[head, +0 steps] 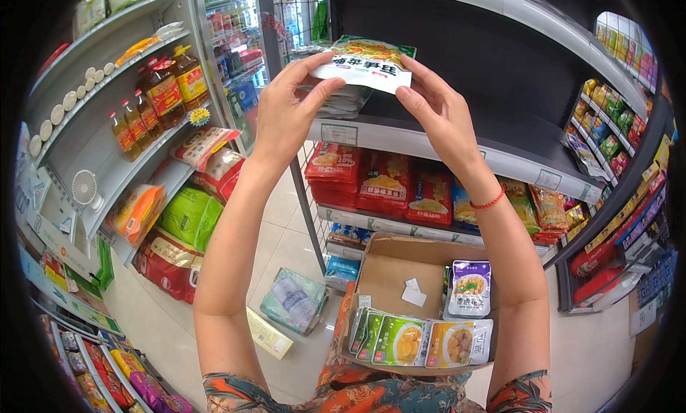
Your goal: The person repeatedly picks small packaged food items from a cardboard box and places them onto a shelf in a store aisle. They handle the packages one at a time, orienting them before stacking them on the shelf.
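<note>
My left hand [296, 99] pinches the left corner of a white and green food pouch [370, 64], with the thumb below and the fingers above. On the pouch's right corner my right hand [440, 105] has the same kind of grip. The printing on the pouch faces away from me. Beneath it, at the left end of the dark shelf [514, 105], lies a stack of flat pouches [343, 103], partly hidden by the held pouch and my left hand. Before my body, an open cardboard box [383, 247] holds green pouches [396, 340], a yellow one [458, 344] and a purple one [470, 290].
Red food packets [383, 182] fill the tier below, behind a price-label rail [386, 220]. At left, a shelf carries oil bottles [169, 89] and a small white fan [86, 189]. A wrapped bundle [295, 300] and a pale yellow carton [268, 335] lie on the tiled floor [273, 236].
</note>
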A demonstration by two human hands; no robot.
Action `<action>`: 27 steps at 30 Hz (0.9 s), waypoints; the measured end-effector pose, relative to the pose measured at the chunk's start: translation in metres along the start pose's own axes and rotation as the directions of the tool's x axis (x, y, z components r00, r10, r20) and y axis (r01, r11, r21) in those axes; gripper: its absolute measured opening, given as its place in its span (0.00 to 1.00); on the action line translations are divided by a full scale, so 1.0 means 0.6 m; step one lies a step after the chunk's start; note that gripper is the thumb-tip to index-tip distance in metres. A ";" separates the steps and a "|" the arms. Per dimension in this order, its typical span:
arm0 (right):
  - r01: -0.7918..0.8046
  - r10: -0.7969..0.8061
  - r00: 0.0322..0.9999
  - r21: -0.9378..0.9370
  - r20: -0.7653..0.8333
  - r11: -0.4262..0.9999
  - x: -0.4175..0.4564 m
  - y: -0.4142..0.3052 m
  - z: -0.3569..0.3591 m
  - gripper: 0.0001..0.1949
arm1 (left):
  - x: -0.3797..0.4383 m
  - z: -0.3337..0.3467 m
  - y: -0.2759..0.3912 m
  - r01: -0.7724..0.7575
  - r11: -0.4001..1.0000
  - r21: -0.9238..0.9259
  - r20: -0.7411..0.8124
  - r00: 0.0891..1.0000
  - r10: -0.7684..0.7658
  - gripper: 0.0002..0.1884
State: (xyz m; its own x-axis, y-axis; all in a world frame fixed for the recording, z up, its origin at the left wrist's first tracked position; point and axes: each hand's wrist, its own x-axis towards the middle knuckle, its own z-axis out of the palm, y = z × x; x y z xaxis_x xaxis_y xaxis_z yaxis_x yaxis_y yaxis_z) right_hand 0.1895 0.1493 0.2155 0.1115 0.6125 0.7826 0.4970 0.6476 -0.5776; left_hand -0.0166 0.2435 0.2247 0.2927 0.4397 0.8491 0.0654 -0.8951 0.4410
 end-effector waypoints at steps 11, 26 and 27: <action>-0.031 0.032 0.999 -0.026 0.037 0.999 0.070 0.043 0.033 0.33 | 0.046 -0.003 -0.040 0.069 0.988 0.142 -0.077 0.995 -0.058 0.20; -0.036 0.044 0.998 -0.151 0.047 0.988 0.109 0.064 0.062 0.40 | 0.056 -0.002 -0.091 -0.184 0.838 0.514 -0.111 0.954 0.277 0.13; -0.034 0.042 0.998 -0.153 0.050 0.988 0.111 0.063 0.064 0.40 | 0.057 -0.002 -0.092 -0.183 0.830 0.526 -0.109 0.954 0.280 0.13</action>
State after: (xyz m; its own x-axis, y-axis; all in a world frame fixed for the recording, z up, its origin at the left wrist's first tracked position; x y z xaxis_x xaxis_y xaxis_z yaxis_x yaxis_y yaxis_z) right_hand 0.1826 0.2320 0.2371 0.0890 0.6610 0.7451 0.6188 0.5495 -0.5613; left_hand -0.0113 0.3078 0.2298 0.1935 0.1770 0.9650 0.5024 -0.8627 0.0575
